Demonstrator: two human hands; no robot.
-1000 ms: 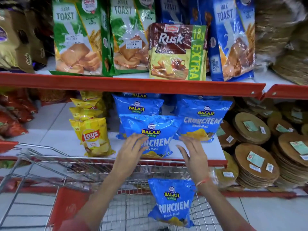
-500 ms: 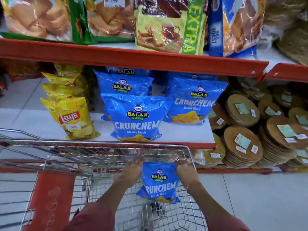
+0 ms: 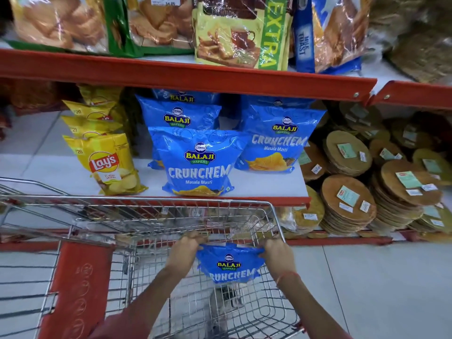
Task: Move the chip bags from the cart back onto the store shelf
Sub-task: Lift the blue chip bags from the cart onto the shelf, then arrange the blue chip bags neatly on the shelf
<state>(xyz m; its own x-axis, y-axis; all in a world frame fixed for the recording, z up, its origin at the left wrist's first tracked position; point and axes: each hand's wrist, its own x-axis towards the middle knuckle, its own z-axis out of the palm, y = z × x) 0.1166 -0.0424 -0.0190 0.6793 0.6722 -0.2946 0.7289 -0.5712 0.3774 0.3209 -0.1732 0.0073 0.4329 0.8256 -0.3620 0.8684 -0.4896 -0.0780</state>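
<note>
A blue Balaji Crunchem chip bag point(image 3: 231, 264) hangs inside the wire cart point(image 3: 151, 204), held by its top corners. My left hand point(image 3: 184, 250) pinches the bag's left corner and my right hand point(image 3: 277, 254) pinches the right corner. On the white middle shelf point(image 3: 264, 184) above the cart stand more blue Crunchem bags: one at the front point(image 3: 199, 162), one to its right point(image 3: 278, 140), others behind point(image 3: 178, 113).
Yellow Lay's bags point(image 3: 107, 162) stand in a row left of the blue bags. Stacks of round papad packs point(image 3: 347, 199) fill the shelf to the right. Toast and rusk packets point(image 3: 242, 33) sit on the upper red-edged shelf. The cart's red child seat flap point(image 3: 75, 285) is at lower left.
Both hands left the front bag on the shelf, dropped into the cart and took hold of the blue bag's top corners. The bag is now lifted slightly.
</note>
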